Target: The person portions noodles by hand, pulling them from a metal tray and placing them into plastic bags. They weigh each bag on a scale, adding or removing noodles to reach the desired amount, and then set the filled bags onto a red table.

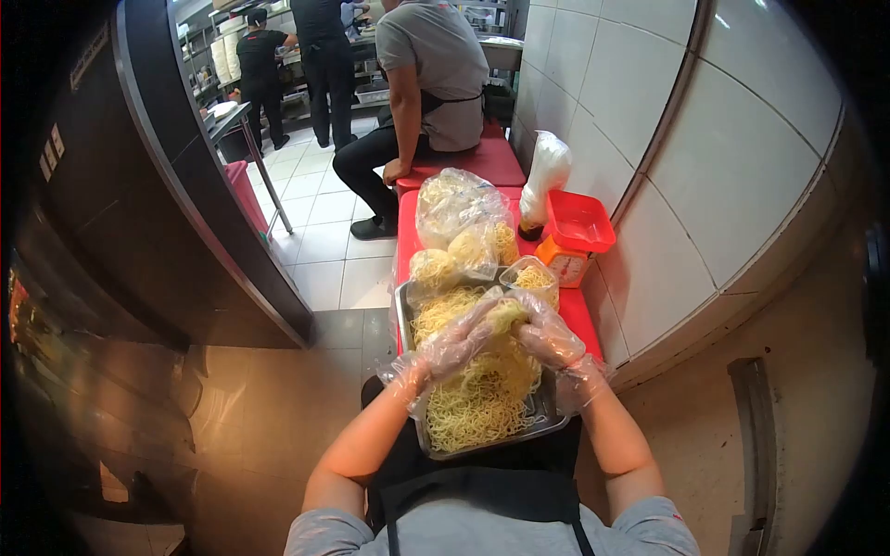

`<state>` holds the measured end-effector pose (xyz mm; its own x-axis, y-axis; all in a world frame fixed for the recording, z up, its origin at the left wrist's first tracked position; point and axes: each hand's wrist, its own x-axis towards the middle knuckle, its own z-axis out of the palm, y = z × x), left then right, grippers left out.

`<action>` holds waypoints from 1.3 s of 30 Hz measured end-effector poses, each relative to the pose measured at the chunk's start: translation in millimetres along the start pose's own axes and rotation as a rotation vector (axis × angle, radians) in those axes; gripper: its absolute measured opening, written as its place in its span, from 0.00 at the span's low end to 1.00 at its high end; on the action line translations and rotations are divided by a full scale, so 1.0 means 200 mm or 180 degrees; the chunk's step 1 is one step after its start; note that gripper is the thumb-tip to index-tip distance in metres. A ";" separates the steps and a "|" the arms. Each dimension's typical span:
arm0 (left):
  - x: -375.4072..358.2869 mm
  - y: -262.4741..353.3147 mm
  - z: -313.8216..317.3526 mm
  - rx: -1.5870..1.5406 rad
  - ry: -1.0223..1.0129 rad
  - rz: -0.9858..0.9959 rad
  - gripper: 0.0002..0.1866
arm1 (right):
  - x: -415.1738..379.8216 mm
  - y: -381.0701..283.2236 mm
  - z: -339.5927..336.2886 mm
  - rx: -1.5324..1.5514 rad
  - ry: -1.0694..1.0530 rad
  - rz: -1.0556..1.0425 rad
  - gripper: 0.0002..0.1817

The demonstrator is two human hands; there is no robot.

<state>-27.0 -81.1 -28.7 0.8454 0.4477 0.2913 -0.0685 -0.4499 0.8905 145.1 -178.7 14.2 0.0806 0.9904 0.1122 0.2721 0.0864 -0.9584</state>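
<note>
My left hand (452, 347) and my right hand (549, 335), both in clear plastic gloves, are closed around a clump of yellow noodles (506, 317). They hold it between them above a metal tray (548, 400). Loose thin noodles (477, 414) fill much of this tray, whose near end is by my lap. Just beyond my hands, a small clear container (533, 275) has noodles in it. Bagged noodle portions (432, 267) lie at the tray's far end, in front of a large clear plastic bag (454, 206).
An orange scale (562, 267) carries a red plastic tub (584, 224) beside the tiled wall (672, 176). A roll of white plastic bags (547, 171) stands behind it. Further along the red bench (496, 157) sits a person (434, 74). Other people stand at kitchen counters beyond.
</note>
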 end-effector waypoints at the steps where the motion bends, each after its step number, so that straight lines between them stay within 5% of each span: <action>1: 0.00 0.00 0.05 -0.0226 0.0071 -0.0165 0.25 | 0.02 0.01 0.01 -0.0054 0.0198 0.0009 0.20; 2: -0.01 -0.01 0.10 -0.0456 0.0143 -0.0330 0.26 | 0.04 0.02 0.02 -0.0111 0.0394 0.0019 0.20; 5: 0.06 -0.18 0.13 -0.1654 0.0194 -0.0731 0.30 | 0.05 0.09 0.22 -0.0792 0.0546 -0.1321 0.21; 9: 0.05 -0.01 0.15 -0.2219 0.1198 -0.1147 0.30 | -0.07 0.17 0.49 -0.1664 0.1639 -0.1235 0.18; 11: 0.00 0.01 0.26 -0.1053 0.0922 -0.1317 0.30 | 0.03 0.24 0.33 -0.0656 0.1483 -0.0846 0.17; 12: -0.09 -0.25 0.32 0.1041 0.0504 -0.0040 0.30 | 0.10 0.51 0.24 -0.1798 0.1412 -0.1476 0.17; 15: -0.05 -0.12 0.32 -0.2963 0.0348 -0.0952 0.30 | 0.09 0.49 0.20 -0.3028 0.0877 -0.1145 0.13; 16: -0.07 -0.02 0.25 -0.2347 0.0546 -0.1714 0.31 | 0.06 0.47 0.25 -0.2665 0.0841 -0.1152 0.12; 19: -0.02 -0.32 0.28 -0.2053 0.1359 -0.0737 0.34 | -0.05 0.35 0.41 -0.2707 0.0749 -0.0599 0.10; 21: -0.02 -0.22 0.21 -0.1408 0.0875 -0.1008 0.28 | 0.01 0.40 0.43 -0.1320 0.1539 -0.0480 0.12; 23: -0.04 -0.11 0.15 -0.1018 0.0270 -0.1375 0.26 | -0.01 0.28 0.32 -0.0063 0.1233 0.0674 0.14; 24: -0.04 -0.34 0.21 -0.0652 0.0598 -0.0485 0.26 | 0.03 0.51 0.24 0.0539 0.1194 0.0071 0.14; 27: -0.06 -0.27 0.10 -0.0459 0.0653 -0.1085 0.21 | 0.06 0.42 0.04 0.1576 0.0915 0.0765 0.14; 32: -0.06 -0.23 -0.04 0.0026 0.0942 -0.1816 0.14 | -0.03 0.02 -0.11 0.1768 0.0883 0.0455 0.12; 35: -0.07 -0.35 -0.08 -0.0170 0.0970 -0.1434 0.13 | -0.08 -0.18 -0.09 0.1889 0.0940 0.0092 0.13; 36: -0.07 -0.43 -0.07 0.0318 0.1465 -0.0781 0.13 | -0.09 -0.18 -0.09 0.1937 0.0972 -0.0014 0.14; 39: -0.10 -0.45 -0.12 0.1169 0.1009 -0.1064 0.20 | -0.04 -0.13 -0.09 0.1631 0.0868 -0.0319 0.15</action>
<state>-49.3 -30.9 -106.7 0.5860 0.7951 0.1563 0.4102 -0.4575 0.7889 155.3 -190.6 43.8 0.3405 0.9171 0.2073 -0.2015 0.2865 -0.9366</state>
